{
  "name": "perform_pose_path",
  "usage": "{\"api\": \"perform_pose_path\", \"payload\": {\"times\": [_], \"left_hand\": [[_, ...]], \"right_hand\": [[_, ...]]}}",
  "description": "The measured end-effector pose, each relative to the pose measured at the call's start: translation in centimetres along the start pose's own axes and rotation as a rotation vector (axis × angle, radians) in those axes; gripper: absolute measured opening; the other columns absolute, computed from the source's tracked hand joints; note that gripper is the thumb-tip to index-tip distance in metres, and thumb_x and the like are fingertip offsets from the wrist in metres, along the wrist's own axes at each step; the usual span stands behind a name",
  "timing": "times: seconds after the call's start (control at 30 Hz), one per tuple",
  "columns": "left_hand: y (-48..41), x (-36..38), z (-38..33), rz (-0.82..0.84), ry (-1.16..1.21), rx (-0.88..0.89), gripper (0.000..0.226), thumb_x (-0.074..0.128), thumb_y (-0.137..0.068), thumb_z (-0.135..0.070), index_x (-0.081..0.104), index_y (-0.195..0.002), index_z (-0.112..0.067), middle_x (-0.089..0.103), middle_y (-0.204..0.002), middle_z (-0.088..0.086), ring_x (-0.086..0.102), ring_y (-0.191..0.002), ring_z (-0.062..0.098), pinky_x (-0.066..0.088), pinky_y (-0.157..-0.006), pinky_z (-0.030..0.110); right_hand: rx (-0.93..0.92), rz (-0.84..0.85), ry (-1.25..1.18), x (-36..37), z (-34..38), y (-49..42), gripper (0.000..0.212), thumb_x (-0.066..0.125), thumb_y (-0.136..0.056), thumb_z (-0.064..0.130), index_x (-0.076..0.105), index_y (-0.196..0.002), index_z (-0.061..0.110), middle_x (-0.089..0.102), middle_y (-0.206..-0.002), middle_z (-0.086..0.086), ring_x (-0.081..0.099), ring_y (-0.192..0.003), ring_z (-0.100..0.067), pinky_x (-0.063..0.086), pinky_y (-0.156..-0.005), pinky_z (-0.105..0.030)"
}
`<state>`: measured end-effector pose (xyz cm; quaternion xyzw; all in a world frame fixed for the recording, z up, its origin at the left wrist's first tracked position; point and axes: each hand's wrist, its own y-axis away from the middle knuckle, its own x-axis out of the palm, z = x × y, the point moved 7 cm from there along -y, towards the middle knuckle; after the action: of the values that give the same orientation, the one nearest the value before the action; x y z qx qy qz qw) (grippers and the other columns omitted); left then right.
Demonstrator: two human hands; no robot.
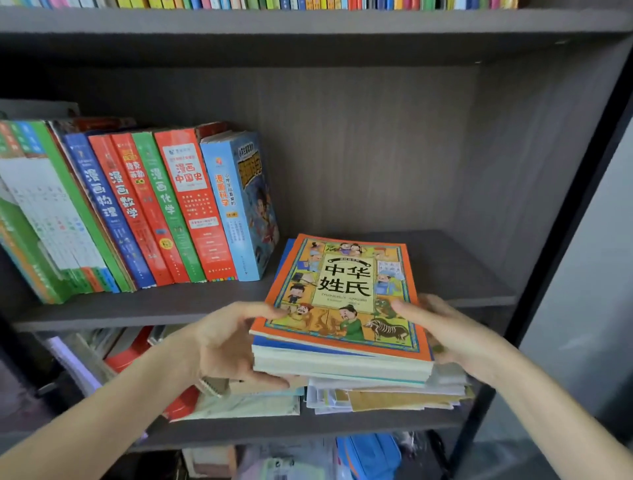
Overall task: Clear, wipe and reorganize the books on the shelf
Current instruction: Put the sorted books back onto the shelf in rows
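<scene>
— Forearms come in from the bottom corners, and at their ends my left hand (226, 346) and right hand (452, 335) sit well apart, one on each side of a stack of books (339, 366)
— Holding it, or only touching?
— Holding. The left thumb lies on the cover by its left edge, with the fingers curled beneath the pile. The right thumb presses the cover near the right edge, and the rest of that hand wraps the side
— Where is the stack exactly?
— At the right half of the middle shelf (455, 274), lying flat, cover up. Its far end is over the board and its near end juts past the front edge into my hands. Whether the far end rests on the wood I cannot tell
— What's on top?
— An orange-bordered book (346, 298) with cartoon figures round a pale title panel. Under it are a blue cover and thick white page edges
— And the others?
— A row of books (178, 205) stands on the left half of the same board, tilted leftward, with red, green and blue spines. The light blue book (226, 212) ending the row is near the stack's far left corner but apart from it
— Anything below?
— Loose papers (394, 399) are piled on the next board down, just under the stack, with a blue pouch (371, 454) lower still. Above, thin coloured spines (308, 4) line the top edge
</scene>
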<state>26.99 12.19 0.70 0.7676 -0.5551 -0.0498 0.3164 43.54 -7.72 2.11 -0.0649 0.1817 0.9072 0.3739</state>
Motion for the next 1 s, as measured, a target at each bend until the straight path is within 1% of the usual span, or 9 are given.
{"api": "perform_pose_path", "payload": {"times": [0.1, 0.2, 0.3, 0.47, 0.53, 0.63, 0.73, 0.87, 1.0], "left_hand": [[-0.3, 1.3, -0.4, -0.060, -0.054, 0.050, 0.040, 0.078, -0.068, -0.026, 0.071, -0.101, -0.005, 0.071, -0.104, 0.018, 0.071, -0.086, 0.033, 0.055, -0.078, 0.046], [-1.0, 2.2, -0.2, -0.188, -0.060, 0.177, 0.024, 0.069, -0.081, -0.018, 0.068, -0.102, -0.008, 0.074, -0.090, 0.015, 0.072, -0.067, 0.026, 0.059, -0.058, 0.034], [-0.7, 2.5, 1.4, -0.214, -0.033, 0.322, 0.029, 0.071, -0.080, -0.011, 0.067, -0.109, -0.007, 0.074, -0.093, 0.015, 0.073, -0.074, 0.030, 0.059, -0.059, 0.036], [-0.1, 2.2, -1.2, -0.160, -0.107, 0.606, 0.077, 0.086, -0.057, -0.018, 0.050, -0.125, -0.010, 0.070, -0.111, 0.013, 0.068, -0.098, 0.036, 0.054, -0.085, 0.055], [0.5, 2.1, -4.1, -0.192, -0.165, 0.742, 0.080, 0.086, -0.056, -0.016, 0.049, -0.126, -0.011, 0.070, -0.112, 0.009, 0.068, -0.101, 0.031, 0.055, -0.085, 0.050], [1.5, 2.6, -8.1, -0.285, -0.287, 0.917, 0.078, 0.086, -0.060, -0.011, 0.048, -0.128, -0.016, 0.070, -0.114, 0.001, 0.068, -0.102, 0.017, 0.057, -0.078, 0.028], [1.3, 2.6, -10.7, -0.321, -0.275, 0.970, 0.080, 0.088, -0.059, -0.007, 0.045, -0.126, -0.021, 0.069, -0.113, -0.002, 0.068, -0.100, 0.012, 0.055, -0.075, 0.022], [0.2, 2.0, -11.0, -0.359, -0.210, 0.949, 0.065, 0.083, -0.067, 0.002, 0.044, -0.105, -0.032, 0.069, -0.103, -0.006, 0.068, -0.096, 0.011, 0.053, -0.069, 0.019], [-1.4, 0.8, -9.4, -0.386, -0.220, 0.923, 0.062, 0.081, -0.068, 0.002, 0.043, -0.109, -0.027, 0.066, -0.113, 0.000, 0.067, -0.096, 0.008, 0.056, -0.071, 0.022]], "right_hand": [[0.015, -0.025, -0.273, 1.6, -0.3, -1.4, 0.049, 0.077, -0.073, 0.033, 0.061, -0.117, 0.020, 0.075, -0.096, -0.002, 0.072, -0.088, -0.023, 0.056, -0.072, -0.036], [0.021, -0.066, -0.390, 2.2, -1.3, -1.4, 0.043, 0.078, -0.075, 0.021, 0.062, -0.115, 0.020, 0.075, -0.097, -0.005, 0.071, -0.088, -0.026, 0.057, -0.071, -0.039], [0.014, -0.029, -0.452, 2.0, -2.4, -0.3, 0.038, 0.074, -0.079, 0.013, 0.063, -0.114, 0.018, 0.074, -0.100, -0.008, 0.070, -0.092, -0.031, 0.055, -0.082, -0.050], [-0.331, -0.028, -0.428, 0.6, 0.8, 1.3, 0.048, 0.076, -0.070, 0.014, 0.060, -0.115, 0.017, 0.074, -0.103, -0.002, 0.072, -0.089, -0.020, 0.056, -0.070, -0.036], [-0.498, 0.003, -0.363, -0.1, 3.8, 1.2, 0.070, 0.086, -0.060, 0.030, 0.056, -0.122, 0.019, 0.071, -0.113, -0.001, 0.069, -0.099, -0.019, 0.058, -0.075, -0.033], [-0.651, 0.002, -0.300, -1.4, 8.1, -0.1, 0.066, 0.077, -0.063, 0.018, 0.053, -0.124, 0.019, 0.071, -0.113, 0.003, 0.068, -0.101, -0.014, 0.056, -0.074, -0.023], [-0.674, 0.025, -0.280, -2.1, 11.2, -2.4, 0.063, 0.075, -0.068, 0.013, 0.052, -0.126, 0.018, 0.070, -0.114, 0.004, 0.066, -0.105, -0.017, 0.055, -0.075, -0.023], [-0.598, 0.064, -0.232, -1.4, 11.3, -5.3, 0.092, 0.092, -0.047, 0.041, 0.053, -0.127, 0.020, 0.068, -0.119, 0.000, 0.066, -0.106, -0.017, 0.056, -0.076, -0.025], [-0.529, 0.076, -0.228, -0.4, 9.6, -8.0, 0.060, 0.078, -0.067, 0.014, 0.055, -0.121, 0.023, 0.067, -0.121, -0.003, 0.066, -0.107, -0.018, 0.052, -0.083, -0.031]]}}
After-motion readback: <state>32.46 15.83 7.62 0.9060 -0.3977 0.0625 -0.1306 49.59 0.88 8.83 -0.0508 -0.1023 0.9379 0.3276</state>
